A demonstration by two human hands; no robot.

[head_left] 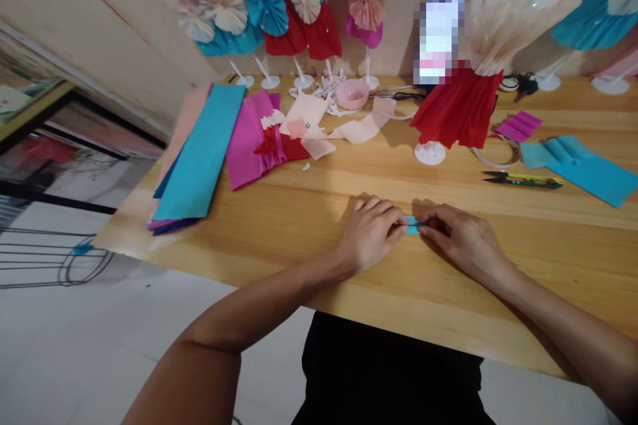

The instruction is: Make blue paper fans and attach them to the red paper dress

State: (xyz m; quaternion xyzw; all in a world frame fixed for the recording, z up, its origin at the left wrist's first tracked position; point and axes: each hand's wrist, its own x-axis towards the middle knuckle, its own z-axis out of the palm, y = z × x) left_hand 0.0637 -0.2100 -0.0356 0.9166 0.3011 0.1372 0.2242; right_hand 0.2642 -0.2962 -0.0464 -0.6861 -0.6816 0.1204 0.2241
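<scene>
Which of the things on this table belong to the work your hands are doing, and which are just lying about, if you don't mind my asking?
Part of the work: left hand; right hand; blue strip.

Just lying about: blue sheets; magenta paper; snips; scissors; pink bowl; keys.

Head-worn view, tilted, looking forward and down at left hand (371,234) and right hand (461,242)
</scene>
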